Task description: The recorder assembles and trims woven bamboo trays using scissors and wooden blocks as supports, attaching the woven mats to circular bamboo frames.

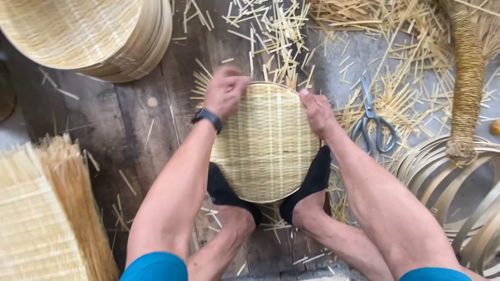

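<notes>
A round woven bamboo tray [265, 145] lies on the wooden floor between my two feet in black socks. My left hand [225, 91] grips its upper left rim, fingers curled over the edge, a dark band on the wrist. My right hand [316, 112] presses on the upper right rim with the thumb on the weave. Both feet pin the tray's lower edge. Loose strip ends stick out from under the tray at the upper left.
A stack of finished woven trays [88, 36] sits at the top left. Scissors [372, 125] lie to the right among cut bamboo scraps [276, 26]. Coiled bamboo hoops [458, 192] lie at right, a wrapped rope-like bundle [466, 83] above them, woven mats [41, 213] at lower left.
</notes>
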